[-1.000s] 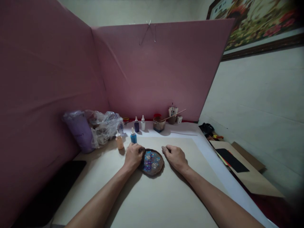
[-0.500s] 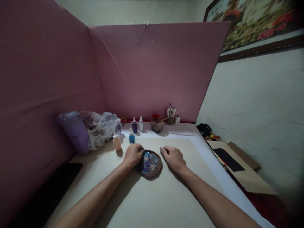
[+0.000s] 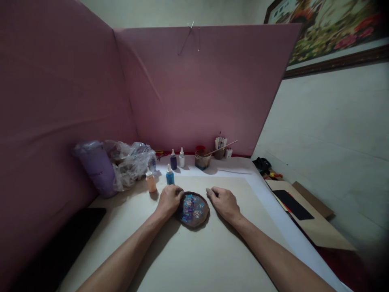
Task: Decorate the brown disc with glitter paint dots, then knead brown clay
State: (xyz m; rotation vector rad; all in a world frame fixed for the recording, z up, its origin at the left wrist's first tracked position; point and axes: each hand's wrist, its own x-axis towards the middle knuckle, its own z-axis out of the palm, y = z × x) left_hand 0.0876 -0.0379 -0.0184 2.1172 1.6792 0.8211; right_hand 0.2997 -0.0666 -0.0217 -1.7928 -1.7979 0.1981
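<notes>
A round brown clay dish (image 3: 202, 219) with a raised rim lies on the table sheet in front of me. Glittery blue, purple and pale bits cover much of its inside. On its left side, my left hand (image 3: 169, 199) is closed on the rim, thumb towards the inside; the fingertips are partly hidden. My right hand (image 3: 224, 202) rests on the sheet just right of the dish, apart from it, with its fingers curled in and grey smears on the fingertips. I see nothing in it. Just beyond my left hand stands a blue bottle (image 3: 169, 175).
An orange bottle (image 3: 150, 181), a purple bottle (image 3: 173, 160) and a white bottle (image 3: 181, 158) stand further back. Behind are a tub (image 3: 202, 160) with a brush across it and a cup of brushes (image 3: 220, 152). Plastic wrap (image 3: 130, 162) and a purple tumbler (image 3: 99, 170) sit left.
The view has shifted slightly. My left hand stays on the dish's rim and my right hand stays beside it; nothing was taken up or let go.
</notes>
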